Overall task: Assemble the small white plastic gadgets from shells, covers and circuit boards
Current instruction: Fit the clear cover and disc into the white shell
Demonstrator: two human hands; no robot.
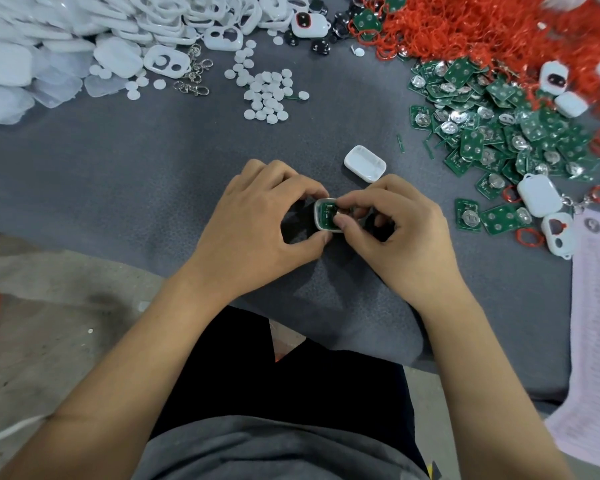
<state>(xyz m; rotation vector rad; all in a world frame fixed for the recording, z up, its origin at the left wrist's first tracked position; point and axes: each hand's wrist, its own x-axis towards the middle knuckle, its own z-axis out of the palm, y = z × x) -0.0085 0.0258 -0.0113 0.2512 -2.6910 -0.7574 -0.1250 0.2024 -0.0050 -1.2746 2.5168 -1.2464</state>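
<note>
Head view, one item in hand. White shell (321, 216), centre of frame, open side up, green circuit board (327, 213) seated inside; long axis runs roughly toward the top of the frame. Left hand (257, 216) curls round the shell's left side, thumb below, fingers above. Right hand (392, 226) pinches over the board from the right, fingertips pressing it down.

Loose white cover (365, 163) lies just above and right of the hands, nearer the right hand, apart from both. Likely the next piece to fit.

Grey mat (153, 161) offers room left of the hands. Board pile (499, 133) crowds the right; white shells heap (84, 29) fills the upper left.
</note>
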